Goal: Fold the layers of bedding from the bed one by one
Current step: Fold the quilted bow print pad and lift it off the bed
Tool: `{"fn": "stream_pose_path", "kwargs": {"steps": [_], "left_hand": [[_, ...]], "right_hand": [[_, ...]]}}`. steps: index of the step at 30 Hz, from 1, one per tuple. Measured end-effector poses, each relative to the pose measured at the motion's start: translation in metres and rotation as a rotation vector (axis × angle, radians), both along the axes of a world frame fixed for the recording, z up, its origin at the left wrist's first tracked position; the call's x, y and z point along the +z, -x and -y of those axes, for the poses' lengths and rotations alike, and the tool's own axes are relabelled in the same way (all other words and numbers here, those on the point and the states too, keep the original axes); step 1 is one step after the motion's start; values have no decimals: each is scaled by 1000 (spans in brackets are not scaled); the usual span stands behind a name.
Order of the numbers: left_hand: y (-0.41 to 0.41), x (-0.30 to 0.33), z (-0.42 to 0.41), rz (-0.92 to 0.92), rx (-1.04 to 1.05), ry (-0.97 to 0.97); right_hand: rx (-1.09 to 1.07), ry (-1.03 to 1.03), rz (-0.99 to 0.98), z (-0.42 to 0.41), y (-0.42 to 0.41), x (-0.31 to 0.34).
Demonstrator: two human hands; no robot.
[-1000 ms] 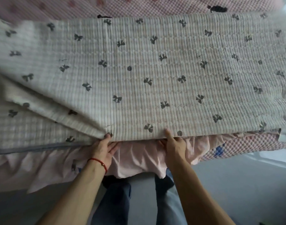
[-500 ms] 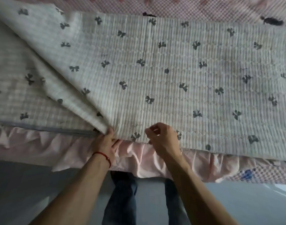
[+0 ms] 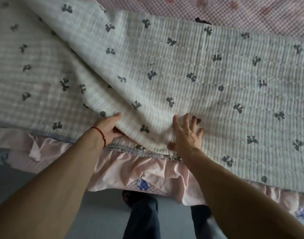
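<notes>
left hand (image 3: 107,128) fingers: tucked under the quilt (image 3: 190,80) fold, unseen
quilt: cut off left and right

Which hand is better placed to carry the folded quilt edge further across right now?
Left. The left hand already grips the quilt's folded edge, thumb on top and fingers tucked under. The right hand lies flat with fingers spread, only pressing the top layer, so it would need to regrip first.
</notes>
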State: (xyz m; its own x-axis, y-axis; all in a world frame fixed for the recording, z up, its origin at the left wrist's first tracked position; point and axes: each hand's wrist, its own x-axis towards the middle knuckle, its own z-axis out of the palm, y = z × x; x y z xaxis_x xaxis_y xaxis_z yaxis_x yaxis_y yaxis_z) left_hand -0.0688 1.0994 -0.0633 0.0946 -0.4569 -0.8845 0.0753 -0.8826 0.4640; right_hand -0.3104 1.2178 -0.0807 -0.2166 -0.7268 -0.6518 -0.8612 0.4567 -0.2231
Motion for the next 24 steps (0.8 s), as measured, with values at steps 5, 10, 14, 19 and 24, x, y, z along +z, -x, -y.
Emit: {"fn": "stream_pose_path", "kwargs": {"steps": [5, 10, 14, 19, 24], "left_hand": [[1, -1, 6, -141, -90, -69], [-2, -3, 8, -133, -74, -112], [-18, 5, 11, -248, -39, -166], [-72, 17, 46, -424, 128, -223], [-122, 14, 135, -371, 289, -93]], "right_hand": [[-32, -57, -72, 11, -10, -7], [-41, -107, -125, 18, -19, -12], [-84, -153, -117, 26, -25, -10], [-84, -174, -89, 27, -25, -8], [-76, -90, -203, 15, -24, -21]]}}
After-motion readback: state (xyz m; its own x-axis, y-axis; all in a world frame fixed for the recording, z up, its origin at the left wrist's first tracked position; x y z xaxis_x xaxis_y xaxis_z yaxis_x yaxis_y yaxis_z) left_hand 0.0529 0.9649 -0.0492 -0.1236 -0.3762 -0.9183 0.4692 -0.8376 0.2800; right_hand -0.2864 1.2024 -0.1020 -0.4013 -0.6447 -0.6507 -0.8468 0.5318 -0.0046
